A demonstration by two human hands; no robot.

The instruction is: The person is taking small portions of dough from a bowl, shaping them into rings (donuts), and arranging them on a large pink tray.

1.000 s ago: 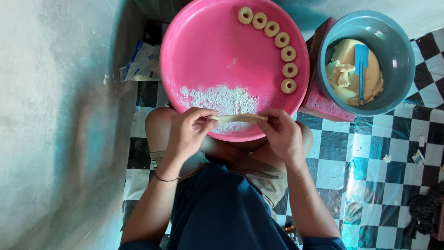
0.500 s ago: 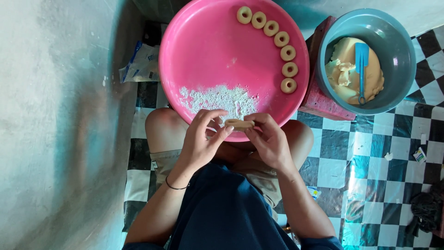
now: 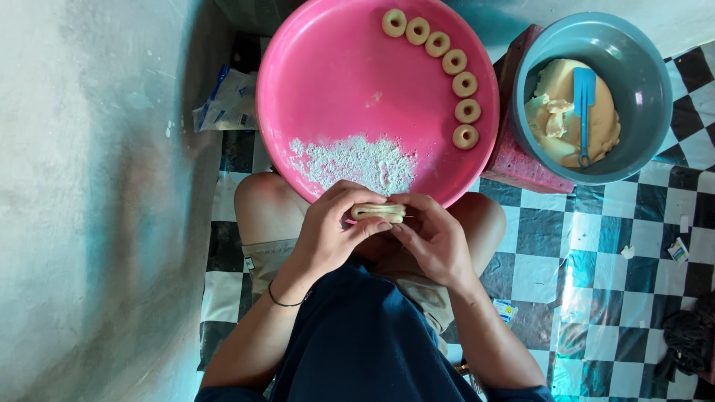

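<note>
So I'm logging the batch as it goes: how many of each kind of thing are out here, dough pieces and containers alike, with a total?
Finished dough rings along the rim of the pink basin: 7
Dough piece held between the left hand and right hand: 1
Pink basin: 1
Grey bowl of dough: 1
Blue spatula in that bowl: 1
Total: 11

dough strip (image 3: 378, 212) | pale yellow, bent into a loop | level, at pink basin (image 3: 328, 89) near rim

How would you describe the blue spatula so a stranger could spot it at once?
Start at the big pink basin, then look right to the grey-blue bowl. Inside, on the pale yellow dough, lies the blue spatula. It is the only bright blue tool there.
</note>
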